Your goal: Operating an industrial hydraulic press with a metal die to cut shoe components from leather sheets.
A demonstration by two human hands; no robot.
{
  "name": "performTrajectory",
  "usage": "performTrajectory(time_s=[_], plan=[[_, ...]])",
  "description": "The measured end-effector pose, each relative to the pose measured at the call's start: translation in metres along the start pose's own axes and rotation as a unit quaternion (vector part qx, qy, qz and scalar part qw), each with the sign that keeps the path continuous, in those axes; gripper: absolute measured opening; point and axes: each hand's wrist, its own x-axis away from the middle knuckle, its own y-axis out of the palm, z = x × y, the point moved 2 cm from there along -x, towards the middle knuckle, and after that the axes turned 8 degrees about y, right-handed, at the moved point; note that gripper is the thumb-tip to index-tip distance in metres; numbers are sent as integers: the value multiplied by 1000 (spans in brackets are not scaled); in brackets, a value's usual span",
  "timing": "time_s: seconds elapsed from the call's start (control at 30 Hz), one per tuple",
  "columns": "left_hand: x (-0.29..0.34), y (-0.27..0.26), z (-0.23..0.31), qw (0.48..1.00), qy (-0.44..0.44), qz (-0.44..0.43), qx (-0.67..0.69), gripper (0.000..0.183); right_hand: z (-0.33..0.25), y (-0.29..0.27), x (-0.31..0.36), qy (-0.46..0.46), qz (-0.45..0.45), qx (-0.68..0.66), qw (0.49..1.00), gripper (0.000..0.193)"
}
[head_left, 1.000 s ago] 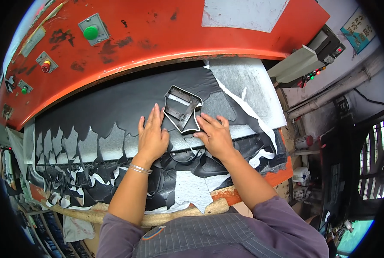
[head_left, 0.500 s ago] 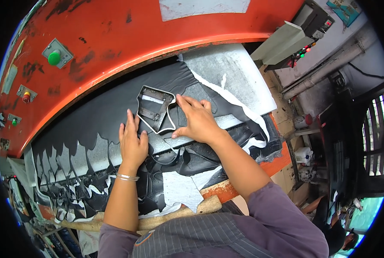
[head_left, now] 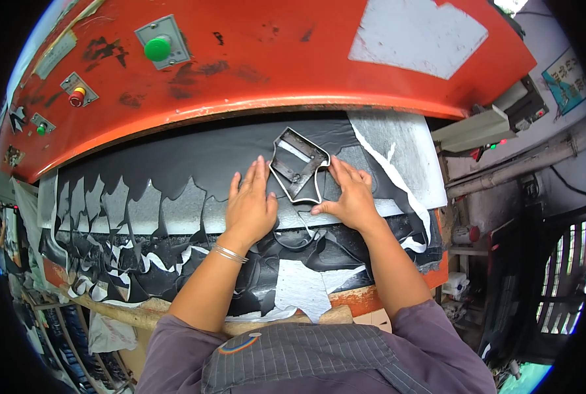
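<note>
A metal cutting die (head_left: 296, 176), an irregular outline with bars across its inside, sits on a sheet of black leather (head_left: 207, 157). My right hand (head_left: 351, 196) holds its right side, fingers at the upper corner and thumb by the lower one. My left hand (head_left: 250, 209) lies with fingers stretched out on the leather, fingertips close against the die's left edge. I cannot tell whether they touch it. Scalloped cut-outs line the leather's near edge, and the pale grey cutting board (head_left: 175, 213) shows through them.
The red press (head_left: 273, 72) spans the far side, with a green button (head_left: 157, 48) and a red knob (head_left: 77, 97). Black scraps and a white offcut (head_left: 299, 289) lie along the near edge, above a wooden bar (head_left: 132, 313). A control box (head_left: 477, 128) juts out at right.
The view has shifted, so the bench sits differently in the picture. My left fingertips have come nearer to the die's left edge. My right hand stays at its right side.
</note>
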Motion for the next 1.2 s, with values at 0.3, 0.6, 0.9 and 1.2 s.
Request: performTrajectory(time_s=[0.3, 0.6, 0.9, 1.2], plan=[[14, -14, -13, 998, 42, 36, -20, 69, 0, -6, 1, 0, -19, -2, 1000, 129], [124, -221, -210, 822, -105, 554, 79, 60, -173, -46, 38, -110, 68, -190, 973, 84], [186, -327, -224, 859, -150, 484, 69, 57, -267, -66, 17, -210, 241, -90, 943, 35], [272, -116, 4, 979, 45, 142, 140, 9, -189, 7, 202, -264, -145, 72, 951, 51]])
